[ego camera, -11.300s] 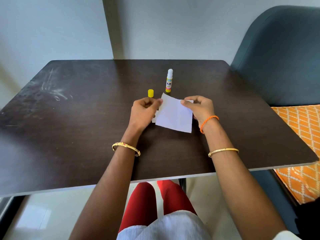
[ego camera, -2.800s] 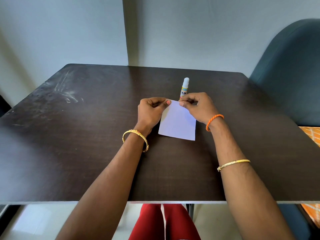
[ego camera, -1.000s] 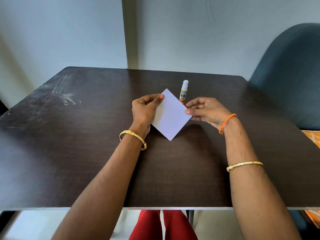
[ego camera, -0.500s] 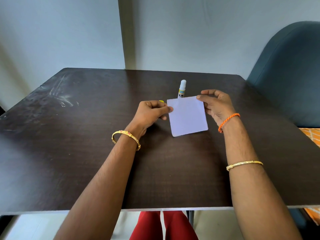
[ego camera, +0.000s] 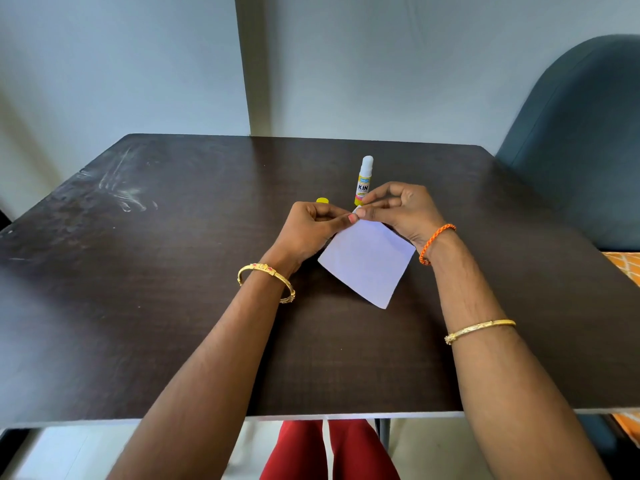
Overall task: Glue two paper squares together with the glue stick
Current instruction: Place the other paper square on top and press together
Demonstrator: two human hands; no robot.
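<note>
From the head view, both hands meet at the far corner of the white paper square (ego camera: 367,263), which lies turned like a diamond on the dark wood-grain surface (ego camera: 138,306); only one sheet can be told apart, so whether the second square lies exactly beneath it, already stuck, cannot be said from here. The left hand (ego camera: 311,230) has its grip narrow, thumb and forefinger pinched on that far corner; the right hand (ego camera: 398,211) has its grip narrow too, fingertips closed on the same corner from the other side; the two pinches touch one another, and this looks like pressing or aligning the corner so the edges match, though it could equally be a check that the layers hold. The rest of the paper rests flat, its near corner pointing toward the person, free of either hand. The uncapped white glue stick with a yellow label (ego camera: 364,181) stands upright just beyond the right hand, probably set there within reach for another pass; its small yellow cap (ego camera: 322,200) sits apart just behind the left hand, so the stick is likely not yet finished with.
</note>
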